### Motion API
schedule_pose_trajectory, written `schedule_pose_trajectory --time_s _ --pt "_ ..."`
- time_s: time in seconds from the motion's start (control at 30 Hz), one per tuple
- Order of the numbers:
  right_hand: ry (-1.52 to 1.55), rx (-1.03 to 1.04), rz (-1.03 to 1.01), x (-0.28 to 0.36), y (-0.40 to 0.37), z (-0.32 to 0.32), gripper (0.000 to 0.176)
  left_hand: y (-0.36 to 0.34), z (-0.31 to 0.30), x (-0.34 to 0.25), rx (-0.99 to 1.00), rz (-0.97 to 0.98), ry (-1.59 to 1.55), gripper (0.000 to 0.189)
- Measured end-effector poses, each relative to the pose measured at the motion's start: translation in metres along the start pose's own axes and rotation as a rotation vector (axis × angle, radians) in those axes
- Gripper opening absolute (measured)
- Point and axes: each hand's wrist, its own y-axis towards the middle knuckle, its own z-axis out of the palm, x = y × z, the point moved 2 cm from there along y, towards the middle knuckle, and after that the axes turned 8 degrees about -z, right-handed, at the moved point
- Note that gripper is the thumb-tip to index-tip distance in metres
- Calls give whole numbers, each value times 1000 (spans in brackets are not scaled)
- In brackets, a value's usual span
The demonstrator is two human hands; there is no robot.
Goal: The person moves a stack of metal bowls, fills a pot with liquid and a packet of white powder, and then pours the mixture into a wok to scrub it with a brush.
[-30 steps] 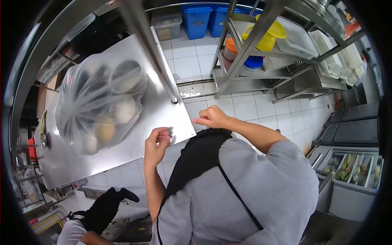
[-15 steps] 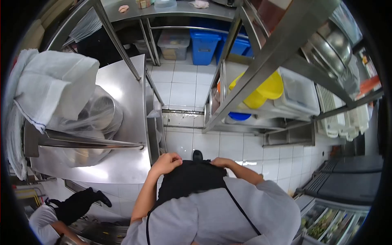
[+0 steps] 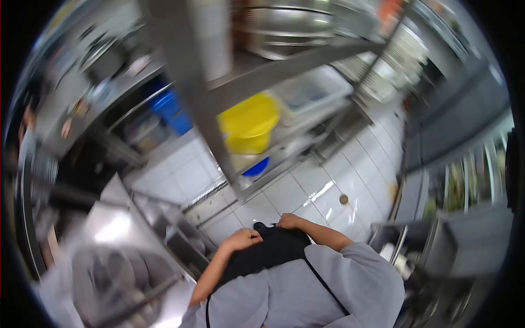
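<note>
My left hand [image 3: 244,239] lies over the left side of the black apron [image 3: 268,256] at my waist. Its fingers are curled together, and what they hold, if anything, is hidden. At the apron's far edge, my right hand [image 3: 287,221] is closed on the black cloth, with a small dark tip showing beside the fingers. Between the two hands, the toe of a black shoe [image 3: 259,225] shows past the apron. Neither hand touches the shelving in front.
A steel rack [image 3: 240,188] ahead carries a yellow tub [image 3: 249,123] and a clear plastic box [image 3: 311,93]. A steel table [image 3: 117,224] stands at left. Glossy tiles [image 3: 273,194] cover the floor. Vegetable trays [image 3: 465,183] are at right. At far left, a person [image 3: 33,147] appears blurred.
The view has swung right, shifting the rack and table leftward and blurring much of the scene. My left hand has come inward over the apron; my right stays at its edge.
</note>
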Motion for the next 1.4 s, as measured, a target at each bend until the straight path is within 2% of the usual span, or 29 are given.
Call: schedule_pose_trajectory --time_s 0.1,0.13,0.23,0.33,0.47,0.5,0.57,0.67,0.73,0.87,1.0,1.1,1.23,1.27,1.3,1.33,1.37,1.4 --pt "313 -182 84 -31 -26 20 40 22 -6 -22 127 53 0 27" --pt "275 -233 122 -41 -35 27 38 30 -9 -30 154 72 -23 28" --pt "230 -349 218 -68 -62 47 36 45 -20 -75 376 -132 -113 30" --pt "362 -475 271 -87 -91 37 37 90 -12 -96 464 -79 -92 32" --pt "463 -619 348 -134 -126 20 39 159 3 -149 477 87 113 33" --pt "485 -637 333 -143 -134 15 39 173 6 -170 493 67 201 30" --pt "536 -656 301 -164 -145 0 39 208 17 -186 543 41 274 33" --pt "611 -622 253 -189 -156 -31 38 256 37 -201 583 -176 333 37" --pt "616 -544 223 -202 -161 -60 38 295 50 -194 564 -124 509 41" --pt "575 -655 104 -235 -173 -119 39 356 70 -187 468 -1 663 38" --pt "601 -773 41 -280 -202 -189 37 407 84 -237 411 143 626 33" --pt "601 -827 162 -332 -224 -233 38 455 92 -298 448 70 751 28" --pt "648 -790 253 -428 -234 -250 41 555 105 -343 437 153 777 33" --pt "546 -849 312 -443 -246 -251 42 580 109 -356 413 201 793 36" --pt "437 -916 372 -456 -261 -244 43 608 116 -363 463 136 705 37" --pt "339 -849 451 -515 -230 -194 44 632 123 -384 494 176 685 44" --pt "345 -905 528 -521 -252 -180 43 652 129 -416 559 220 753 50" --pt "526 -828 710 -522 -279 -165 41 684 142 -432 581 284 803 54"
